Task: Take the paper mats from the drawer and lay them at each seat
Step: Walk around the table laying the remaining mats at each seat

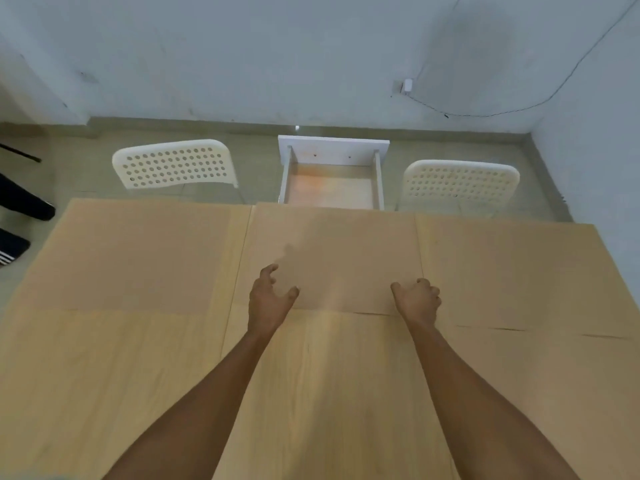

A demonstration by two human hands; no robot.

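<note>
Both forearms reach up the frame; my left hand (272, 299) hovers, fingers loosely spread, and my right hand (417, 299), curled, presses the centre mat (332, 258); I'd square it toward the drawer (332, 178) edge

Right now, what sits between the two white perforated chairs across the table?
In the head view, an open white drawer sits between the left white perforated chair and the right one; its wooden bottom looks bare.

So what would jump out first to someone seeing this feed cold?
Two bare forearms reach across the table, the left hand and right hand with curled fingers over the middle paper mat. Beyond the far edge, an open drawer gapes between two white perforated chairs.
</note>
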